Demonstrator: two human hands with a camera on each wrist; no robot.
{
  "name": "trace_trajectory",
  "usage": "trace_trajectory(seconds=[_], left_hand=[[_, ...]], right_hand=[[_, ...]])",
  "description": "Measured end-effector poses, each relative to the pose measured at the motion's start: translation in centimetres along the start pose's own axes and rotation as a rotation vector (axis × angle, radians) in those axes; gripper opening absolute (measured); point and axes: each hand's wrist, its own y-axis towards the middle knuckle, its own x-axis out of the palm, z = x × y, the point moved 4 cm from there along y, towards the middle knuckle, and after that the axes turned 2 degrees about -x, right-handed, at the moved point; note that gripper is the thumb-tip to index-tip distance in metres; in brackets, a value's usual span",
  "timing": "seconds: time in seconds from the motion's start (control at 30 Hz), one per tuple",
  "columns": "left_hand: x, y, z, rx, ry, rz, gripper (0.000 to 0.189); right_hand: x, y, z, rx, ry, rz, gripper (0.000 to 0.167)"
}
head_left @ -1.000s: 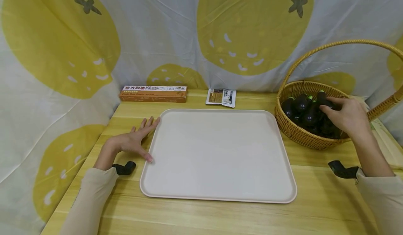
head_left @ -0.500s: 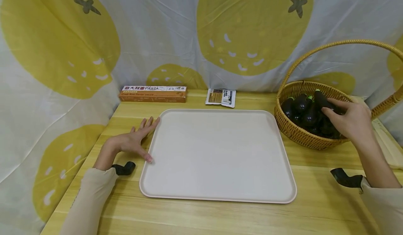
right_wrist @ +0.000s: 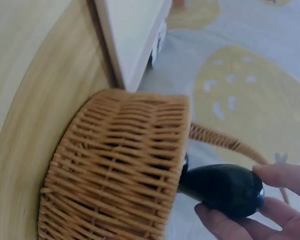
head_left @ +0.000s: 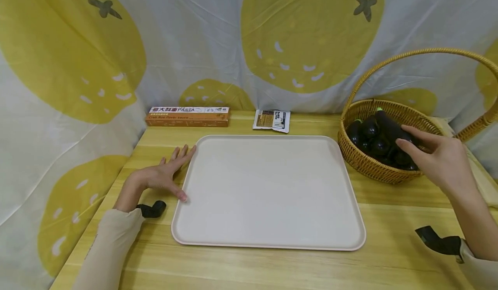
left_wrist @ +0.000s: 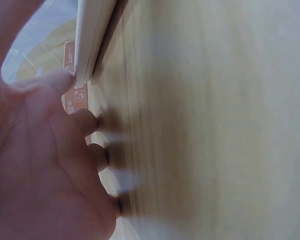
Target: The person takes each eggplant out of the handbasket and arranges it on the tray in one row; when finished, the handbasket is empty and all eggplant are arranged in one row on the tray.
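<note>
My right hand (head_left: 447, 158) pinches a dark eggplant (right_wrist: 220, 187) by its thick end. In the head view, this eggplant (head_left: 391, 128) slants up over the basket opening with its green stem end pointing away. Several more glossy eggplants (head_left: 369, 129) lie inside the round wicker basket (head_left: 383, 174). At the left, my left hand (head_left: 161, 178) has its fingers spread, with the thumb and index finger touching the left rim of a white rectangular tray (head_left: 268, 190). The left wrist view shows the other fingertips (left_wrist: 100, 157) down by the tabletop.
Behind the tray, an orange-and-white pasta box (head_left: 188, 117) lies near the curtain (head_left: 202, 30), with a small printed sachet (head_left: 271, 120) to its right. The basket's tall arched handle (head_left: 420, 52) rises over the right side. All of this stands on a wooden table (head_left: 249, 268).
My right hand has drawn back toward me and slightly right, lifting the eggplant up from among the others. My left hand stays at the tray's rim.
</note>
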Motion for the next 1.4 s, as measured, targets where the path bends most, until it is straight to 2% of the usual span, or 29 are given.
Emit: trace_trajectory(seconds=[0.17, 0.37, 0.53, 0.6, 0.77, 0.97, 1.1, 1.27, 1.4], left_hand=[[0.0, -0.1, 0.0, 0.002, 0.006, 0.003, 0.146], [0.0, -0.1, 0.0, 0.005, -0.003, 0.000, 0.145], [0.0, -0.2, 0.0, 0.007, -0.003, 0.007, 0.146], [0.0, -0.2, 0.0, 0.007, 0.002, 0.010, 0.146], [0.0, -0.2, 0.0, 0.004, 0.010, 0.014, 0.146], [0.0, -0.2, 0.2, 0.002, 0.018, 0.018, 0.147], [0.0, -0.2, 0.4, -0.006, 0.021, 0.016, 0.148], [0.0, -0.1, 0.3, -0.020, 0.035, 0.011, 0.148], [-0.1, -0.1, 0.4, -0.029, 0.051, 0.015, 0.148]], right_hand=[[0.0, -1.3, -1.2, 0.000, 0.051, -0.027, 0.059], [-0.2, -3.1, -3.0, -0.042, 0.043, -0.023, 0.056], [0.6, -4.4, -5.3, -0.086, 0.150, -0.035, 0.051], [1.4, -4.7, -6.5, -0.133, 0.209, -0.049, 0.049], [4.1, -5.0, -10.1, -0.252, 0.333, -0.119, 0.046], [8.7, -4.7, -14.6, -0.291, 0.412, -0.250, 0.042], [12.1, -4.2, -17.1, -0.293, 0.509, -0.331, 0.040], [15.6, -3.7, -20.0, -0.237, 0.657, -0.423, 0.040], [18.1, -3.5, -22.3, -0.245, 0.694, -0.462, 0.040]])
